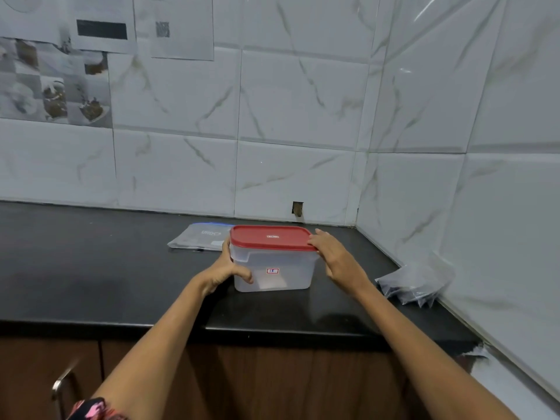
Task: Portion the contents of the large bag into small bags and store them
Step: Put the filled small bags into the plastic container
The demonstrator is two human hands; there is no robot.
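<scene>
I see a translucent plastic container point(274, 269) with a red lid point(271, 237) standing upright on the black countertop point(91, 268), roughly at the centre of my view. My left hand point(225, 268) grips the container's left wall, at nine o'clock from its small red-edged label point(272, 271): the thumb curls round onto the front face and the fingers wrap behind the corner. My right hand point(331, 256) sits at three o'clock from the container, fingers fairly straight and laid flat over the right end of the lid, the palm along the right wall; it presses rather than clutches. Just behind the container, at about eleven o'clock from it, a flat clear zip bag point(198, 237) with a blue seal strip lies on the counter, touching or nearly touching the back of my left hand. Well apart at three to four o'clock, against the tiled side wall point(485, 177), lies a heap of small bags point(415, 283) holding something dark.
</scene>
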